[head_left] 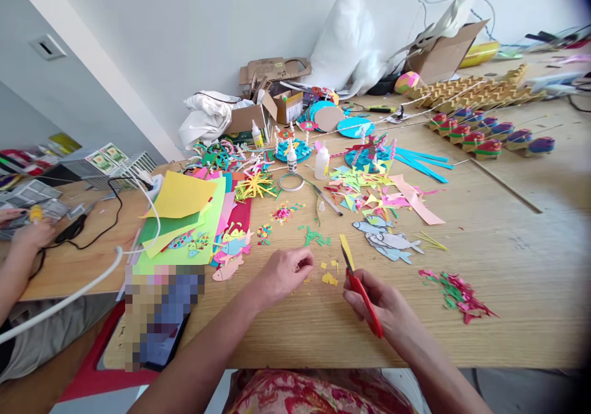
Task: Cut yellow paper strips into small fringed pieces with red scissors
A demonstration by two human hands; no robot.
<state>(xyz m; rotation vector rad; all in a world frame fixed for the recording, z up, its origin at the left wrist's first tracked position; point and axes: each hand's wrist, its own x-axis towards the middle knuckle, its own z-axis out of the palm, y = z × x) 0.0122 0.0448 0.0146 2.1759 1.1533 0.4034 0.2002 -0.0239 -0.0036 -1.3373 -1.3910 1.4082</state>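
Note:
My right hand (376, 300) is wrapped round scissors (364, 300) with red handles, their dark blades pointing away from me. A narrow yellow paper strip (346, 251) lies along the blades; whether my fingers also hold it, I cannot tell. My left hand (289, 269) is closed over the table, thumb and fingers pressed together, and anything between them is hidden. Small cut yellow paper pieces (329, 278) lie between my two hands. Just beyond are green paper snippets (316, 236) and grey paper fish (390, 240).
Coloured paper sheets (178, 195) and pink paper fish (229, 268) lie to the left, above a phone (168, 334). Glue bottles (322, 161) stand further back. Red and green scraps (457, 294) are at right. Another person's hand (34, 235) works at far left.

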